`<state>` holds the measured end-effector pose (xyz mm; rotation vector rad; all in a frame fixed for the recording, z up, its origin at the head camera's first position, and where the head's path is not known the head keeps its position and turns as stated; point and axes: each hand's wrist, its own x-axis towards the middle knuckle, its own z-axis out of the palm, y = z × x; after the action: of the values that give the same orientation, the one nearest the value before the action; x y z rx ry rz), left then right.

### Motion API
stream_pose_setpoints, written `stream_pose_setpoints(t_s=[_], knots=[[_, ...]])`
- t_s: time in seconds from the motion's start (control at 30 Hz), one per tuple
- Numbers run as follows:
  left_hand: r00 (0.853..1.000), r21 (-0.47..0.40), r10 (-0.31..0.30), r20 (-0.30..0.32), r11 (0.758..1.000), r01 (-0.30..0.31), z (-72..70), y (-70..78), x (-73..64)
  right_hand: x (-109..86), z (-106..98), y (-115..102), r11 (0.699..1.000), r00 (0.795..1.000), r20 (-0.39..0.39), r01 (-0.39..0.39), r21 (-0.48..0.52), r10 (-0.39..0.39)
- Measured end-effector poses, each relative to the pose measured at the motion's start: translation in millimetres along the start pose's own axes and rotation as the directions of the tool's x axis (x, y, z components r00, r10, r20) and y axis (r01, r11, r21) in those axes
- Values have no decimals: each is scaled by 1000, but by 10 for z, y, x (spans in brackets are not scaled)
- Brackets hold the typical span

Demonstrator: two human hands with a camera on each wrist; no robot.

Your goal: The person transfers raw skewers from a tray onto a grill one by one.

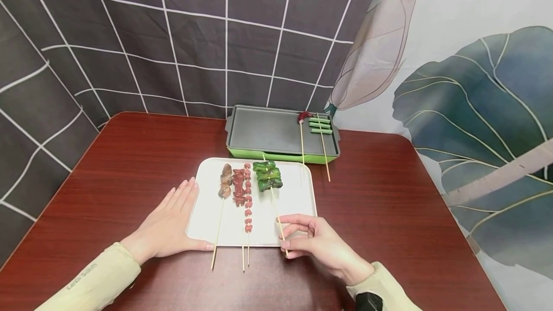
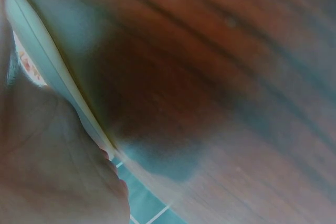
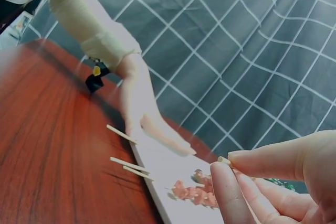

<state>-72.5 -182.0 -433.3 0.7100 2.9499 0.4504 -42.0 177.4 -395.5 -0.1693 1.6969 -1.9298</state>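
Observation:
My right hand (image 1: 317,244) pinches the lower end of a bamboo stick between thumb and fingers. That stick carries folded green peppers (image 1: 269,175), which lie over the right half of a white tray (image 1: 298,200). In the right wrist view the stick's tip (image 3: 224,161) shows between the fingertips. My left hand (image 1: 168,224) rests along the tray's left edge, fingers straight and thumb at the front rim. Left of the peppers lie a skewer of brownish pieces (image 1: 225,181), one of dark red pieces (image 1: 238,188) and one of small pinkish-red pieces (image 1: 248,212), their sticks jutting over the front rim.
Behind the tray stands a green-sided rectangular grill pan (image 1: 263,128). On its right side lie a skewer of green lengths (image 1: 320,130) and one with a dark red curved piece (image 1: 304,116), sticks pointing forward. The reddish wooden table (image 1: 367,196) meets a dark gridded curtain (image 1: 194,37).

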Motion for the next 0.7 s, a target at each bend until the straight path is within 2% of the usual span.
stream_pose_setpoints(t_s=[0.2,0.47,0.7], knots=[[1000,3,-1,2,1000,1,9,-10,2,14,-21,-43,999,1000,-4,28,-46,-28],[999,3,19,-44,1000,-19,67,-35,-1,52,-63,-93,995,999,-38,27,-101,-31],[1000,14,1,3,1000,-1,22,-25,0,111,-103,-157,993,998,-63,15,-114,-23]])
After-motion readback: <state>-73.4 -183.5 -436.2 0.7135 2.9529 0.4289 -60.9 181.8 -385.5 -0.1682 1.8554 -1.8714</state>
